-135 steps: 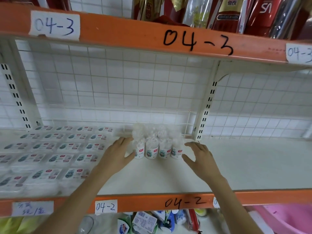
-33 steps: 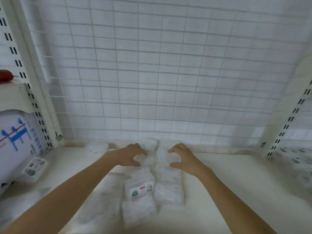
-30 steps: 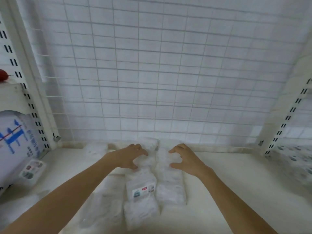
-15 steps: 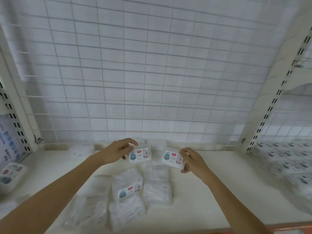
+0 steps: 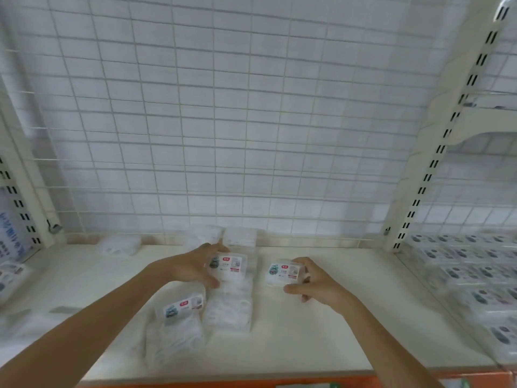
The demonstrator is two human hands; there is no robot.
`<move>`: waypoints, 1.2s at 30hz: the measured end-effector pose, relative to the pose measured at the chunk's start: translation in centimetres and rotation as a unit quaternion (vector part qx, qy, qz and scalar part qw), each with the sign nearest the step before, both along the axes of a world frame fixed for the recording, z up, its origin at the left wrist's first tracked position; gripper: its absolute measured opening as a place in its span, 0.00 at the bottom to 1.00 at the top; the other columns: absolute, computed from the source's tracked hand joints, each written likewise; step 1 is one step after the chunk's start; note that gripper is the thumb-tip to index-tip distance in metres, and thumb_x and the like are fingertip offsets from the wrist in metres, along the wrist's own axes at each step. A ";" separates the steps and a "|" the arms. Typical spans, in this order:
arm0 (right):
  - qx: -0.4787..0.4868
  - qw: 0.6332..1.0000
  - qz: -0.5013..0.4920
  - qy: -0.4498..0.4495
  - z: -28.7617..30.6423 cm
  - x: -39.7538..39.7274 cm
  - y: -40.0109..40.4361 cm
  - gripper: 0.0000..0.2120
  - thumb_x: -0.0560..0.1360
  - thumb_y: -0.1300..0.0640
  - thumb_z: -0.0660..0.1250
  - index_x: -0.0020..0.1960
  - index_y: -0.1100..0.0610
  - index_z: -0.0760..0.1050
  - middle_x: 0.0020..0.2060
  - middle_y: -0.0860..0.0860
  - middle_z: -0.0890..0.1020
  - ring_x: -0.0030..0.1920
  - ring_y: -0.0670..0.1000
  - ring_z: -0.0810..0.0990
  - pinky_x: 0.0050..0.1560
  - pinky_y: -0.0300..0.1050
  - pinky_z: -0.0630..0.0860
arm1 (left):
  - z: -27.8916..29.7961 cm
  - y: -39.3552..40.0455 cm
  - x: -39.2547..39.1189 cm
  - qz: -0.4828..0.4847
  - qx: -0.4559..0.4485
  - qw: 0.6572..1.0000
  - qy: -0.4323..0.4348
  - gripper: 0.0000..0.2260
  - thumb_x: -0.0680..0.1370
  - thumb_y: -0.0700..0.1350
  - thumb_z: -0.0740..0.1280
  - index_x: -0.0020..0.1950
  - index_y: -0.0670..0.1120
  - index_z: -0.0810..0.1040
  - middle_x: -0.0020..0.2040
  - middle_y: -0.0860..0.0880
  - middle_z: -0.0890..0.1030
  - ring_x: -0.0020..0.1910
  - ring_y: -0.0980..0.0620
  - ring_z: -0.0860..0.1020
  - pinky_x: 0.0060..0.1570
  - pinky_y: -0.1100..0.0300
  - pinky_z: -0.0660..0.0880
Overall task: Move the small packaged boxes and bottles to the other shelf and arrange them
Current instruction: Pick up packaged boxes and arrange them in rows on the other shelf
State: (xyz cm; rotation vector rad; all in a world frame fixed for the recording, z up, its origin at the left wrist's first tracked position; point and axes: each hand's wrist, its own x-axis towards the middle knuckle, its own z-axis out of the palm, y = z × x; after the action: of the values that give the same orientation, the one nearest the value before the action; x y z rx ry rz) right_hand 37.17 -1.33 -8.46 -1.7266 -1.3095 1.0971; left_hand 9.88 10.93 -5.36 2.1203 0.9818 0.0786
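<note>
Two small clear boxes with printed labels are in the person's hands above a white shelf (image 5: pixel 321 331), seen from the head camera. The left hand (image 5: pixel 190 266) grips the left box (image 5: pixel 228 266), its fingers (image 5: pixel 215 247) curled over the far edge and the thumb at the near left corner; this box sits over the far end of a row of similar boxes. The right hand (image 5: pixel 316 284) holds the right box (image 5: pixel 285 273) from its right side, thumb under the near edge and fingers curled behind it. The right box is just right of the rows, apart from the left box, and whether it touches the shelf I cannot tell.

Below the left hand, a labelled box (image 5: pixel 183 305) lies on a near stack of blurred clear packs (image 5: pixel 173 337), with another row of packs (image 5: pixel 228 306) just to its right. More clear packs (image 5: pixel 240 238) stand at the far edge against the white wire grid (image 5: pixel 223 121) behind the shelf. One lone pack (image 5: pixel 120 245) lies far left near the grid.

Beyond a slotted white upright (image 5: pixel 436 161) on the right, the neighbouring shelf holds many rows of labelled boxes (image 5: pixel 472 267). At the left edge another labelled box (image 5: pixel 11 273) is partly visible.
</note>
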 end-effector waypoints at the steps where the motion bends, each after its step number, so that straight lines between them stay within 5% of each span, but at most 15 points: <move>1: 0.007 1.000 0.005 -0.023 -0.1 0.1 0.0 0.30 0.66 0.61 0.75 0.63 0.52 0.65 0.55 0.51 0.76 0.42 0.50 0.77 0.35 0.39 0.75 | -0.3 -0.1 0.0 0.004 0.021 1.000 -0.004 0.31 0.70 0.42 0.73 0.66 0.55 0.61 0.62 0.54 0.66 0.62 0.52 0.67 0.57 0.62 0.66; 10: 0.092 0.985 0.035 -0.140 -0.3 1.4 -1.7 0.30 0.68 0.58 0.74 0.66 0.49 0.64 0.56 0.47 0.74 0.48 0.41 0.76 0.40 0.30 0.72 | -1.1 -2.6 0.3 0.088 0.270 0.958 -0.050 0.32 0.68 0.44 0.74 0.68 0.46 0.65 0.57 0.53 0.62 0.57 0.55 0.68 0.59 0.63 0.69; 13: 0.121 0.979 -0.004 -0.165 0.1 2.8 -4.3 0.31 0.68 0.56 0.74 0.67 0.48 0.64 0.57 0.46 0.73 0.53 0.45 0.73 0.45 0.30 0.68 | -0.7 -4.3 1.0 0.091 0.312 0.940 -0.107 0.32 0.67 0.44 0.76 0.67 0.44 0.66 0.57 0.54 0.63 0.55 0.56 0.68 0.57 0.63 0.70; 18: 0.219 0.951 -0.088 -0.201 1.5 5.2 -11.5 0.28 0.65 0.59 0.77 0.54 0.40 0.65 0.52 0.40 0.67 0.54 0.47 0.71 0.47 0.25 0.68 | -0.3 -7.8 3.8 0.047 0.310 0.932 -0.181 0.32 0.66 0.44 0.76 0.66 0.46 0.67 0.57 0.55 0.66 0.54 0.59 0.69 0.51 0.77 0.65; 23: 0.204 0.925 -0.206 -0.244 2.1 6.6 -20.7 0.27 0.64 0.56 0.78 0.59 0.47 0.70 0.52 0.45 0.72 0.49 0.42 0.74 0.42 0.25 0.71 | -1.4 -11.2 7.5 -0.041 0.282 0.932 -0.223 0.33 0.64 0.56 0.72 0.66 0.47 0.67 0.56 0.54 0.67 0.55 0.62 0.67 0.58 0.71 0.64; 26: 0.208 0.904 -0.272 -0.254 1.9 6.4 -26.9 0.28 0.64 0.58 0.78 0.60 0.53 0.73 0.52 0.47 0.73 0.48 0.41 0.75 0.43 0.25 0.70 | -2.4 -14.2 10.2 -0.093 0.234 0.937 -0.243 0.33 0.63 0.59 0.69 0.65 0.50 0.66 0.55 0.59 0.67 0.53 0.67 0.67 0.56 0.80 0.61; 29: 0.192 0.886 -0.330 -0.265 0.8 6.1 -33.3 0.28 0.64 0.56 0.78 0.62 0.50 0.72 0.54 0.45 0.73 0.52 0.47 0.75 0.49 0.35 0.72 | -3.4 -17.8 13.5 -0.149 0.203 0.929 -0.270 0.32 0.62 0.62 0.66 0.63 0.52 0.66 0.56 0.62 0.66 0.54 0.74 0.66 0.55 0.82 0.61; 31: 0.172 0.879 -0.356 -0.266 0.1 6.1 -37.4 0.29 0.65 0.56 0.77 0.62 0.47 0.70 0.54 0.44 0.72 0.51 0.46 0.76 0.46 0.32 0.73 | -4.0 -20.3 15.8 -0.173 0.190 0.925 -0.281 0.31 0.62 0.63 0.67 0.61 0.52 0.67 0.55 0.63 0.66 0.54 0.77 0.66 0.53 0.82 0.61; 36: 0.142 0.870 -0.409 -0.238 -1.5 7.2 -45.6 0.29 0.64 0.62 0.78 0.62 0.54 0.72 0.55 0.50 0.74 0.53 0.48 0.77 0.43 0.29 0.75 | -5.0 -26.5 20.7 -0.200 0.172 0.927 -0.266 0.38 0.57 0.65 0.65 0.62 0.45 0.73 0.53 0.55 0.71 0.53 0.59 0.71 0.51 0.77 0.62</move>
State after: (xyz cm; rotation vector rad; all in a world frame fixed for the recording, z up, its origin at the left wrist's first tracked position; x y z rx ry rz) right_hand 44.35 -46.92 -9.93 -2.0694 -0.7656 -0.0111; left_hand 30.63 -15.59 -10.34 2.3828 0.2158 0.6264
